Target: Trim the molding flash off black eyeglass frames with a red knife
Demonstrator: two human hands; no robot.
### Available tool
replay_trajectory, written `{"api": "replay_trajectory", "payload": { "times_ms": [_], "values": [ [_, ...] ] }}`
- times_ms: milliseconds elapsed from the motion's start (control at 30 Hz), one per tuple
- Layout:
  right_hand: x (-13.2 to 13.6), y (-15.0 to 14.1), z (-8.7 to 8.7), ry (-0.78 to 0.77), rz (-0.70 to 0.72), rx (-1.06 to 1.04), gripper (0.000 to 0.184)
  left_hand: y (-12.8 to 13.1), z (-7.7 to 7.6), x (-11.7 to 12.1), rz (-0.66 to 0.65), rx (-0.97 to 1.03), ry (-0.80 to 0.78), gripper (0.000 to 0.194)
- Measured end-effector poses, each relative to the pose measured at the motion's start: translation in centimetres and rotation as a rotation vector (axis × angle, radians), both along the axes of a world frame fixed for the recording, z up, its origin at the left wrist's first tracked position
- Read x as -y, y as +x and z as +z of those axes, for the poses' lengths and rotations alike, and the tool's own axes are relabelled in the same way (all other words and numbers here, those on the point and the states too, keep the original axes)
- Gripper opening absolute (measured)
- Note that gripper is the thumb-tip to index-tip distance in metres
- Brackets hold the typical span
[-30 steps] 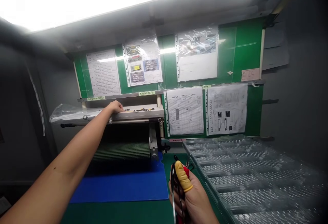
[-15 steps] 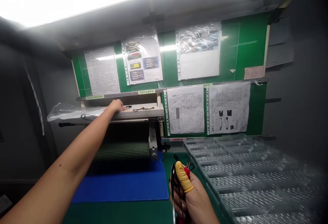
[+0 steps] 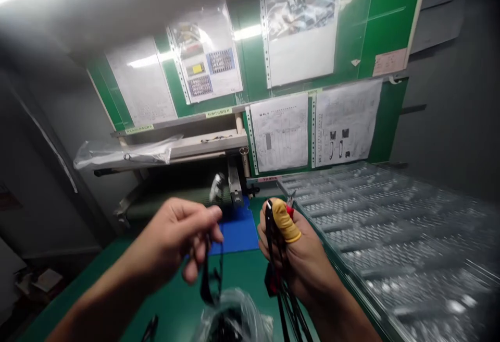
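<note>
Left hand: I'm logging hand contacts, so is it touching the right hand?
Apart. The head view shows blue mat and green tabletop between the left hand and the right hand.

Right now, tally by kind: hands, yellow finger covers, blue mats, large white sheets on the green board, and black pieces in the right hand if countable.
Hands: 2, left hand and right hand
Yellow finger cover: 1
Blue mat: 1
Large white sheets on the green board: 5
Total: 9
Black pieces overlap too much to count; left out.
</note>
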State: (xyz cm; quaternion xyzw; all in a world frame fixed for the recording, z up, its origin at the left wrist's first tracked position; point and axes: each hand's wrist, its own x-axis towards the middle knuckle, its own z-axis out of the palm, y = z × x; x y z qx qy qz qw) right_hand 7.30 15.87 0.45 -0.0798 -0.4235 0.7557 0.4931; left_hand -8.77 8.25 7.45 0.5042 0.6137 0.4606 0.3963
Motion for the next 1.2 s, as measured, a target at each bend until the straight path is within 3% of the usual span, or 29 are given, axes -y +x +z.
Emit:
{"api": "replay_trajectory", "payload": {
  "times_ms": [100, 200, 567, 833, 1200],
  "values": [
    [0.6, -0.5, -0.1, 0.021, 0.036, -0.012, 0.048, 3.5, -3.6, 2.3, -0.217, 0.352, -0.185, 0.046],
    [1.0, -1.3, -0.6, 0.006, 0.04, 0.031, 0.046, 4.7, -5.1, 2.6, -0.281, 0.534, -0.2, 0.045],
    [1.2, -2.6, -1.5, -0.004, 0.082, 0.131, 0.046, 3.5, -6.5, 1.8, -0.254, 0.636, -0.039, 0.042],
    [1.1, -3.2, -1.7, -0.06, 0.082, 0.159, 0.044, 3.3, -7.6, 2.2, -0.238, 0.75, -0.023, 0.039],
    [1.3, -3.2, -1.9, -0.009, 0.056, 0.233, 0.045, 3.5, -8.7, 2.4, -0.262, 0.902, 0.007, 0.041]
  ]
}}
